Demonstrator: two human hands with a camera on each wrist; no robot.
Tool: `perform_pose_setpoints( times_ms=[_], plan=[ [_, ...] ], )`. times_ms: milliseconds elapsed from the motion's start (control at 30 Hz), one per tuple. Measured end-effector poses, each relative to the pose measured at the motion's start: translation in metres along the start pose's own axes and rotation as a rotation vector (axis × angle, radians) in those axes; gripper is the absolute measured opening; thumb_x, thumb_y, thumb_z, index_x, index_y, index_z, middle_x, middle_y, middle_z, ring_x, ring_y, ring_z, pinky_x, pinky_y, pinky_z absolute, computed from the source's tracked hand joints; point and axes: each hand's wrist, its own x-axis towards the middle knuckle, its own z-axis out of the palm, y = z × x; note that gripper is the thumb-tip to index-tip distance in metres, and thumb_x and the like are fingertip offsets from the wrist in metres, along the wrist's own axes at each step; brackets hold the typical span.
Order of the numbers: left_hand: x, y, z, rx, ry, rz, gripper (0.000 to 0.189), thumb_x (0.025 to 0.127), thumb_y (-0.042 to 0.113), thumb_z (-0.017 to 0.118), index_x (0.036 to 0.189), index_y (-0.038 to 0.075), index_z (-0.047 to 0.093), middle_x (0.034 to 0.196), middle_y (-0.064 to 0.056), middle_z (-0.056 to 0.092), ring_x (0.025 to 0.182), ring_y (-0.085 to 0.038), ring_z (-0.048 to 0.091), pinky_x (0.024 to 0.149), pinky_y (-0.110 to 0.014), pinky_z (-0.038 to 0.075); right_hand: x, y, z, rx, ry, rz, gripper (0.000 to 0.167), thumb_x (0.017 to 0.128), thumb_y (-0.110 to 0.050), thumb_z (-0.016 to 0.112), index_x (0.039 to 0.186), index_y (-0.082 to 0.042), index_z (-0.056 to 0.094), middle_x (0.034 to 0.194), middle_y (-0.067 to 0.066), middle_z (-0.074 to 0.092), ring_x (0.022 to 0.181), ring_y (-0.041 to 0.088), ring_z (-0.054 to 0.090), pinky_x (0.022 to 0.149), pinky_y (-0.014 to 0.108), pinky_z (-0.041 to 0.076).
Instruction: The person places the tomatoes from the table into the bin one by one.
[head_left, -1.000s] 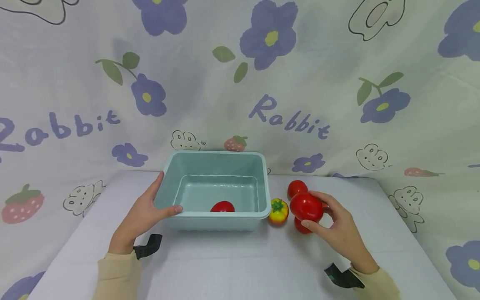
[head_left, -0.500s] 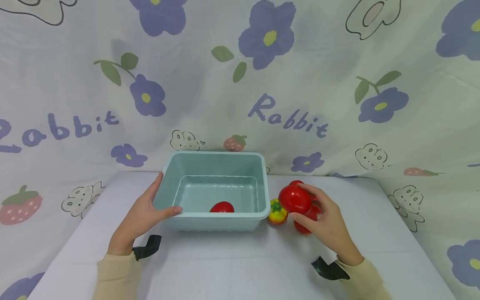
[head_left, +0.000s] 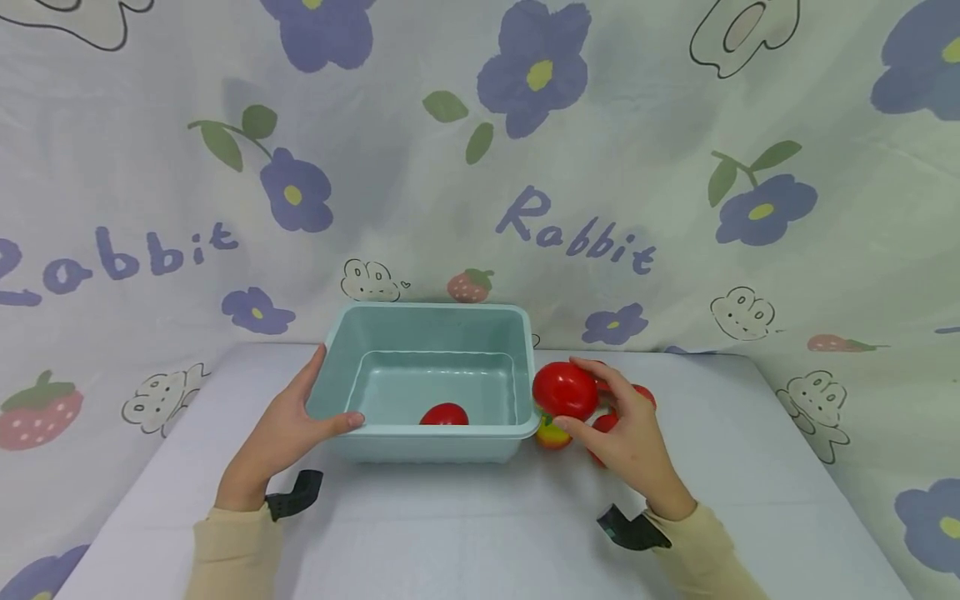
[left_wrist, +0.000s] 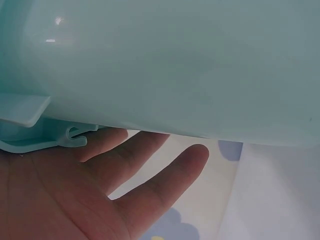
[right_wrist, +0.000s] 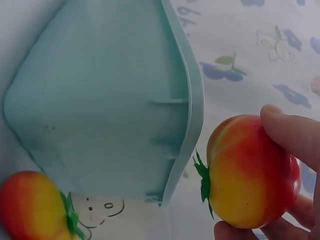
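Observation:
My right hand (head_left: 626, 429) pinches a tomato (head_left: 566, 390) between thumb and fingertips, raised close beside the right rim of a pale blue plastic bin (head_left: 442, 446). In the right wrist view this tomato (right_wrist: 250, 175) shows a red and yellow skin, its green leafy top facing the bin's outer wall (right_wrist: 110, 110). My left hand (head_left: 288, 425) holds the bin's left front corner, thumb over the front rim and fingers along the left side. Several fingers (left_wrist: 165, 185) show beyond the wall in the left wrist view. Another red tomato (head_left: 445, 414) lies inside the bin, partly hidden by the front rim.
A yellow and red tomato (head_left: 553, 436) sits on the white table (head_left: 465, 533) against the bin's right side. More red tomatoes (head_left: 604, 422) lie behind and under my right hand, partly covered by it. A patterned cloth (head_left: 420, 192) hangs right behind the table.
My right hand has carried the tomato left, from over the other tomatoes to the bin's right rim. My left hand and the bin have stayed in place.

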Motion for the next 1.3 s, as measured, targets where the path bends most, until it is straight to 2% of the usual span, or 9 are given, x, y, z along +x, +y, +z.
perform_pose_setpoints(
  times_ms=[233, 500, 733, 867, 1000, 1300],
  plan=[
    [0.000, -0.001, 0.000, -0.006, -0.005, 0.004, 0.118, 0.085, 0.046, 0.078, 0.162, 0.017, -0.005, 0.168, -0.012, 0.001, 0.151, -0.045, 0.007, 0.110, -0.074, 0.018, 0.004, -0.004, 0.011, -0.022, 0.019, -0.030, 0.071, 0.079, -0.019, 0.088, 0.142, -0.021, 0.055, 0.133, -0.001, 0.062, 0.109, 0.020, 0.063, 0.081, 0.028, 0.057],
    [0.001, -0.001, 0.001, -0.012, -0.002, 0.012, 0.118, 0.085, 0.045, 0.079, 0.162, 0.015, -0.005, 0.168, -0.012, 0.001, 0.151, -0.045, 0.007, 0.111, -0.074, 0.018, 0.009, -0.007, 0.023, 0.035, 0.020, -0.032, 0.072, 0.079, -0.016, 0.088, 0.142, -0.023, 0.055, 0.137, -0.005, 0.059, 0.118, 0.017, 0.059, 0.092, 0.037, 0.056],
    [0.001, 0.000, 0.001, -0.011, -0.004, 0.014, 0.118, 0.085, 0.045, 0.079, 0.162, 0.014, -0.004, 0.168, -0.012, 0.001, 0.151, -0.045, 0.007, 0.111, -0.074, 0.018, 0.013, -0.008, 0.031, 0.089, 0.016, -0.059, 0.071, 0.078, -0.013, 0.088, 0.142, -0.018, 0.056, 0.136, -0.005, 0.060, 0.119, 0.016, 0.057, 0.094, 0.034, 0.055],
    [0.001, 0.000, 0.002, -0.012, -0.003, 0.012, 0.118, 0.085, 0.045, 0.079, 0.162, 0.014, -0.004, 0.168, -0.012, 0.001, 0.151, -0.045, 0.007, 0.110, -0.074, 0.018, 0.016, -0.007, 0.036, 0.074, 0.012, -0.097, 0.070, 0.079, -0.013, 0.087, 0.141, -0.016, 0.056, 0.136, -0.005, 0.060, 0.120, 0.015, 0.056, 0.094, 0.034, 0.055],
    [0.001, -0.001, 0.001, -0.008, -0.002, 0.011, 0.117, 0.085, 0.045, 0.079, 0.162, 0.016, -0.005, 0.168, -0.012, 0.001, 0.151, -0.045, 0.007, 0.110, -0.074, 0.019, 0.018, -0.006, 0.040, 0.043, 0.005, -0.112, 0.070, 0.079, -0.016, 0.088, 0.141, -0.019, 0.056, 0.137, -0.005, 0.058, 0.122, 0.014, 0.055, 0.094, 0.036, 0.055],
    [0.001, -0.001, 0.001, -0.015, -0.005, 0.007, 0.117, 0.085, 0.044, 0.079, 0.162, 0.018, -0.005, 0.169, -0.009, 0.000, 0.152, -0.044, 0.006, 0.110, -0.075, 0.019, 0.019, -0.007, 0.049, 0.053, -0.025, -0.128, 0.073, 0.079, -0.018, 0.087, 0.144, -0.024, 0.055, 0.142, -0.003, 0.056, 0.126, 0.016, 0.055, 0.096, 0.041, 0.055]
  ],
)
